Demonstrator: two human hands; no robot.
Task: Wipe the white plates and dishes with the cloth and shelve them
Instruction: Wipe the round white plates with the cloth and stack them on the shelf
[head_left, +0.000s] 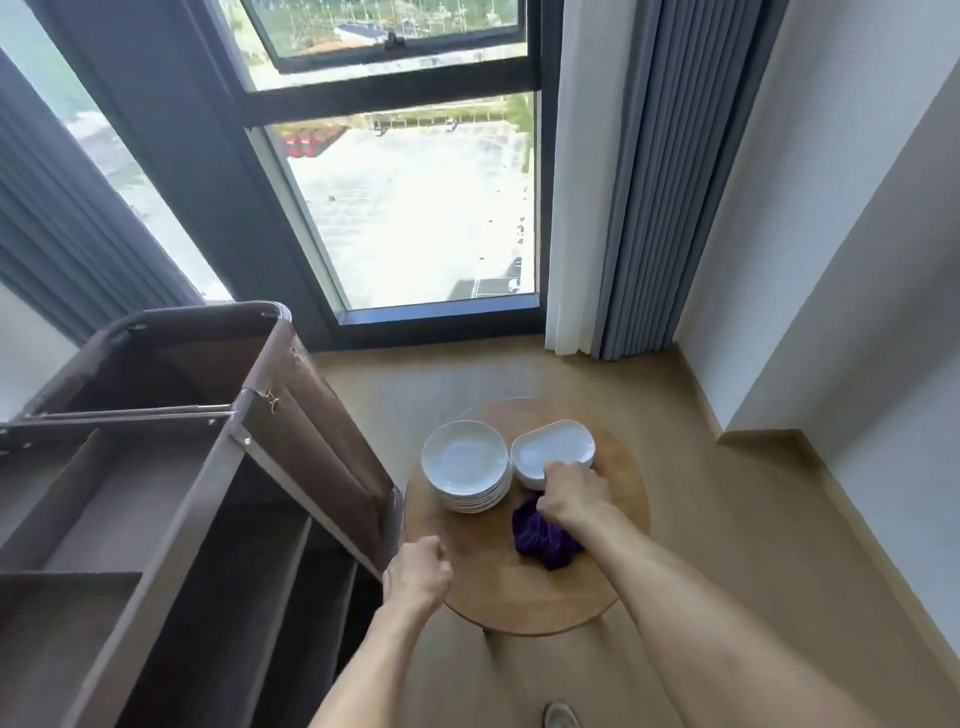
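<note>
Shelf unit (171, 519) crowds the table's (498, 587) left; near side bare.

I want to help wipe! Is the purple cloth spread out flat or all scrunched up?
Scrunched up. The purple cloth sits in a wrinkled bunch on the round table, partly under the right forearm.

The near rim of the rectangular dishes (553, 451) is covered by the right hand (571, 493), and part of the purple cloth (543, 540) is hidden under the wrist. How many plates are in the round stack (465, 462) cannot be counted. The shelf unit (156, 519) is cut off by the left edge. The shoe (561, 716) is cut off at the bottom.
</note>
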